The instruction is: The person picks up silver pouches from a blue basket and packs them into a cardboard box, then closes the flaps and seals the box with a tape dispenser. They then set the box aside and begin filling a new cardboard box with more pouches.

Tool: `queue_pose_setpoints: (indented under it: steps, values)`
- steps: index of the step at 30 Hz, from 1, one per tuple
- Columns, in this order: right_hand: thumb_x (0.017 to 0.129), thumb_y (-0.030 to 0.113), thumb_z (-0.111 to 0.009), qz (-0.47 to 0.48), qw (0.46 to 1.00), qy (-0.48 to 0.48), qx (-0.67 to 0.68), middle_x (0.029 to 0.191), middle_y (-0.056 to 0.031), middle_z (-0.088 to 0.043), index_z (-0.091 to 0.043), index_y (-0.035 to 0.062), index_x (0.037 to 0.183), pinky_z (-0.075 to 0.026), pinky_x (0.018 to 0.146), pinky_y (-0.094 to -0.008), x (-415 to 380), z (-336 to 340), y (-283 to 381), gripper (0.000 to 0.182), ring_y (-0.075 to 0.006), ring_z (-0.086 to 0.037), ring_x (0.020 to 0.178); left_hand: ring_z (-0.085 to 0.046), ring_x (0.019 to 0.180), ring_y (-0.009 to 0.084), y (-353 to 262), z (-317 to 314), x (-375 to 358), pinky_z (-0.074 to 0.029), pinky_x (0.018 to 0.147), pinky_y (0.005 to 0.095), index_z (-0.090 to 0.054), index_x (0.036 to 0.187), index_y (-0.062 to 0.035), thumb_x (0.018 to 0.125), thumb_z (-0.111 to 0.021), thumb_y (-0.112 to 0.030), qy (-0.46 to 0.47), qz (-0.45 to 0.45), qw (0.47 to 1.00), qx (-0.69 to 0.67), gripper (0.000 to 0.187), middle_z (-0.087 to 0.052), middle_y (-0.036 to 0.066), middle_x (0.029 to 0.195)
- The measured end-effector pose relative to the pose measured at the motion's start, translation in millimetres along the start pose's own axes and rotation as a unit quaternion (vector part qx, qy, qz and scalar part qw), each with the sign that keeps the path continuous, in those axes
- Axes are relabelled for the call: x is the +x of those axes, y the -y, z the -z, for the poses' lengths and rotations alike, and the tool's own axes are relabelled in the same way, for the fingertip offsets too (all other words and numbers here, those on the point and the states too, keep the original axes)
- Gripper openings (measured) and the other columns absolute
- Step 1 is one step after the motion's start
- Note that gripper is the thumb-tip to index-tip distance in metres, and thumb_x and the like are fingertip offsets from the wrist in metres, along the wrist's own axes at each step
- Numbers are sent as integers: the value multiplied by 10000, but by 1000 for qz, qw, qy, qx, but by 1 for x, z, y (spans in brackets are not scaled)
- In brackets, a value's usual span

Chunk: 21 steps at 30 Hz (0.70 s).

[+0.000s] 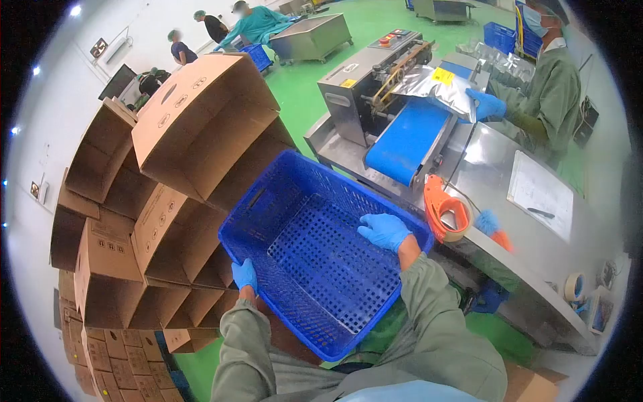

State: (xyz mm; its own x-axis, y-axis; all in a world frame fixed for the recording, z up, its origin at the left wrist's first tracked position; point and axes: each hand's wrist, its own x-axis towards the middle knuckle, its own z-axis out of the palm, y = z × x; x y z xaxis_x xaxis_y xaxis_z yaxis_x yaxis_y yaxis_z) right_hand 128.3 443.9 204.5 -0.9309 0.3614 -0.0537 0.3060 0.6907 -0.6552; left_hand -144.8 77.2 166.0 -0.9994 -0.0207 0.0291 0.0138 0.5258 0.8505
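A blue plastic crate with perforated walls and floor is in front of me, tilted, with nothing inside it. My left hand, in a blue glove, is at the crate's left edge and grips it; some of its fingers are hidden. My right hand, also gloved in blue, is over the crate's inside near the right wall, its fingers stretched out and holding nothing. An orange tape dispenser with a roll of tape sits on the steel table just right of the crate.
Open cardboard boxes are stacked at left. A sealing machine with a blue conveyor belt stands ahead. A co-worker holds a silver bag there. The steel table carries a paper sheet and a pen.
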Motion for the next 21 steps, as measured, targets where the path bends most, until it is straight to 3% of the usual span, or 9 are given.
queue_pose_setpoints:
  steps: [11, 21]
  values:
    - [900, 413, -513, -4, 1000, 5, 2, 1104, -217, -652, -614, 67, 1178, -468, 918, -480, -1, 4, 4, 456, -388, -617, 1039, -630, 916, 333, -29, 2, -22, -474, 867, 411, -563, 1142, 64, 808, -556, -139, -15, 10, 1000, 25, 391, -650, 208, 1054]
    - [903, 415, -513, -3, 1000, -2, 11, 1095, -206, -658, -616, 73, 1183, -471, 913, -474, -3, 6, 7, 454, -387, -619, 1031, -630, 938, 333, -3, 1, 0, -472, 875, 404, -563, 1145, 68, 802, -578, -177, 7, -9, 1000, 16, 421, -655, 211, 1048]
